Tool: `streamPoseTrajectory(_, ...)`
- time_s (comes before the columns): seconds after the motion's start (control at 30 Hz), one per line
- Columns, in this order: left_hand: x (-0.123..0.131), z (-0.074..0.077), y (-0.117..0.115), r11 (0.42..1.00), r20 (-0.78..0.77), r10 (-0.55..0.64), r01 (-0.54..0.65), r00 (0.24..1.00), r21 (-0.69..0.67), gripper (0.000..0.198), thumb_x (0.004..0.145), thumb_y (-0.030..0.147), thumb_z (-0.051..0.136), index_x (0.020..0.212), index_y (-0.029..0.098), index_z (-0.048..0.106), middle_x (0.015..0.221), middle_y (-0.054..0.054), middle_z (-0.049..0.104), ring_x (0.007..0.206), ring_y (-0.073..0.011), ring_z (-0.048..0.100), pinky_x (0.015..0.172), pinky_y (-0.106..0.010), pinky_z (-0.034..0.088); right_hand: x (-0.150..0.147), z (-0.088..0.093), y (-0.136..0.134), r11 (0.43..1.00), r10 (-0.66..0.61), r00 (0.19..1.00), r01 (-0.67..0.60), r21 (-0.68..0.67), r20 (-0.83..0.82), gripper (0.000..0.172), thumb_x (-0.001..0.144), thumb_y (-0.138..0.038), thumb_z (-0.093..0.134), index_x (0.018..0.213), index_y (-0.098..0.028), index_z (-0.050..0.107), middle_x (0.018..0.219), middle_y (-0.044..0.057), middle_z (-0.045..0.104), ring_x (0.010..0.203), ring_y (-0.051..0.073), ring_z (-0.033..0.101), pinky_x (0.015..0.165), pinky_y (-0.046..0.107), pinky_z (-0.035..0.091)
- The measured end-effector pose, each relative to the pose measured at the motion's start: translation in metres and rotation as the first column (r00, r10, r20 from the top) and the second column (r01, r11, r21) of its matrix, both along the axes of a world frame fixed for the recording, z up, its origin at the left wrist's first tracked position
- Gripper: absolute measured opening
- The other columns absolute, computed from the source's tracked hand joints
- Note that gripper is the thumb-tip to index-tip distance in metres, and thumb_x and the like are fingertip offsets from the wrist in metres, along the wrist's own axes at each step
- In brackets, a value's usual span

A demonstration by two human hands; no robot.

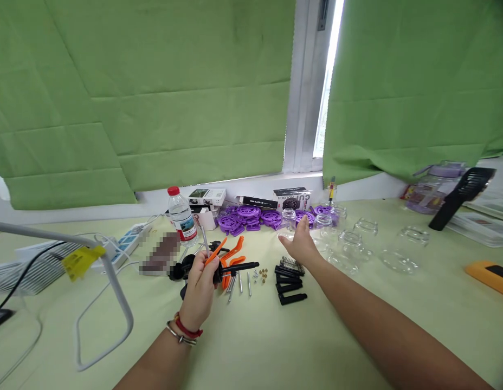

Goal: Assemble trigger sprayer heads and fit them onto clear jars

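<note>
My left hand [201, 279] is closed around an orange part [216, 251] and a thin metal rod [205, 238], over a cluster of black parts. My right hand [301, 242] reaches out with thumb and fingers apart, near a clear glass jar [289, 218] and beyond the springs [292, 264]; nothing shows in its grasp. Black handle-like pieces [292, 298] lie in a column below it. Between the hands are small brass-coloured pieces [264, 275] and metal pins [249, 284]. More orange parts [235, 248] lie just right of my left hand.
Purple discs [248, 212] and boxes [292, 199] line the back. A red-capped bottle [182, 218] stands back left, a white metal frame [120, 295] at left. Several glass jars [349, 246] and a black brush-like tool [458, 200] are at right.
</note>
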State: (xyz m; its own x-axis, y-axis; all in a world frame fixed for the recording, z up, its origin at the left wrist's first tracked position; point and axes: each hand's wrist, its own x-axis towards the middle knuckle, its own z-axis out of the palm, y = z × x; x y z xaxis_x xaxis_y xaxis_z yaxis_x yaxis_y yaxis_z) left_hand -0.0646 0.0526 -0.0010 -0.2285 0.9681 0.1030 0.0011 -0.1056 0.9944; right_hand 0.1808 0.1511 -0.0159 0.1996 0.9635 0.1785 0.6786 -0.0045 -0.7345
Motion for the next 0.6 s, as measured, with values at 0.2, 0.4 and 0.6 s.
streamPoseTrajectory(0.2, 0.007, 0.003, -0.006, 1.0, -0.097, -0.011, 0.012, 0.995, 0.013, 0.033, 0.084, 0.055, 0.051, 0.094, 0.024, 0.045, 0.066, 0.007, 0.047, 0.052, -0.0076, 0.046, 0.045, -0.016, 0.038, -0.038, 0.044, -0.087, 0.765, 0.517, 0.801, -0.591, 0.256, 0.302, 0.057, 0.09, -0.037, 0.047, 0.141, -0.018, 0.035, 0.142, 0.016, 0.043, 0.132, 0.03, 0.037, 0.104, 0.046, 0.034)
streamPoseTrajectory(0.4, 0.014, 0.008, -0.016, 0.983, -0.102, -0.139, 0.15, 0.985, 0.109, 0.033, 0.086, 0.052, 0.05, 0.1, 0.024, 0.039, 0.057, 0.009, 0.049, 0.04, -0.0073, 0.044, 0.04, -0.017, 0.037, -0.063, 0.043, -0.119, 0.753, 0.648, 0.748, -0.658, 0.024, 0.143, 0.027, 0.092, -0.019, 0.034, 0.077, -0.018, 0.058, 0.067, 0.004, 0.058, 0.062, 0.016, 0.052, 0.061, 0.027, 0.039)
streamPoseTrajectory(0.6, 0.018, 0.01, -0.017, 0.993, -0.11, -0.068, 0.079, 0.992, 0.093, 0.029, 0.086, 0.05, 0.051, 0.088, 0.021, 0.046, 0.052, 0.01, 0.046, 0.035, -0.0048, 0.04, 0.034, -0.015, 0.03, -0.062, 0.047, -0.117, 0.725, 0.673, 0.699, -0.689, 0.025, -0.242, 0.03, 0.093, -0.034, 0.038, 0.068, -0.019, 0.047, 0.06, -0.003, 0.045, 0.054, 0.011, 0.039, 0.052, 0.023, 0.031)
